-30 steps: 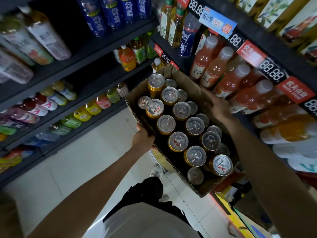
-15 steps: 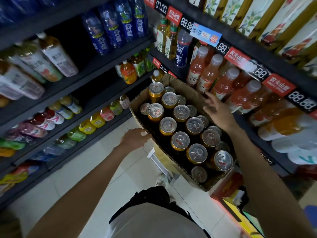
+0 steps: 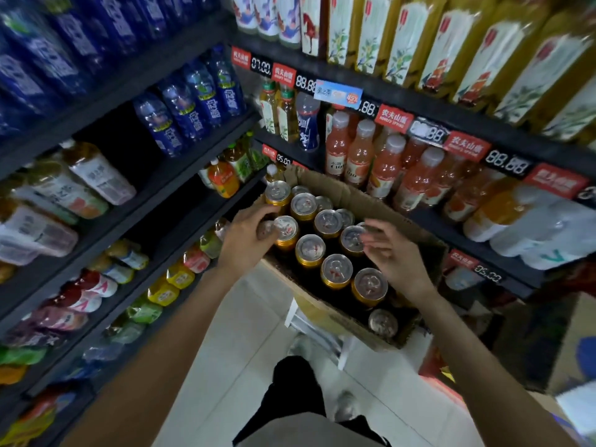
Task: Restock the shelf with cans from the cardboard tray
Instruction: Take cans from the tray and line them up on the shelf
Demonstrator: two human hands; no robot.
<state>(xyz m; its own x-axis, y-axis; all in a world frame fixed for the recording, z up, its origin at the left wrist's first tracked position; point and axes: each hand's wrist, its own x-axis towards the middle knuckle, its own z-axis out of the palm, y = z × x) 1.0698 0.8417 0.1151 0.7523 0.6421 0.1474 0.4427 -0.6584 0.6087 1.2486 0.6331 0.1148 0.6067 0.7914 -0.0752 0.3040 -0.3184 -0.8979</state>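
Both hands are over the cardboard tray [image 3: 342, 191] now, which sits in the corner where the two runs of dark shelving meet, its far flap standing up against the right-hand shelf [image 3: 458, 233]. What carries the tray from below is mostly hidden; a pale frame [image 3: 309, 324] shows under its near edge.

The left hand [image 3: 248, 240] is at the tray's left rim, fingers curled around the gold can [image 3: 285, 230] in the second row, thumb and fingertips wrapped at its top edge. A smaller can top [image 3: 265, 229] peeks out just beside those fingers. The picture is soft there, so whether the can is lifted or standing in the tray, I can't tell.

The right hand [image 3: 393, 253] hovers above the tray's right side, fingers spread and slightly bent, reaching toward the silver lid of another can [image 3: 352, 238]. It holds nothing; the fingertips are blurred and sit right at that lid, touching or just above, I can't say which.

The tray is well stocked: the cans [image 3: 335, 269] stand upright in rows, silver tops and gold rims, with one lower-sitting can [image 3: 383, 322] at the near corner.

Around it, pink juice bottles [image 3: 383, 169] line the right shelf just behind the tray's flap, blue bottles [image 3: 193, 104] fill the left shelving higher up, and red price tags [image 3: 393, 119] run along the shelf edge. The white floor [image 3: 232, 343] shows below, between the forearms.
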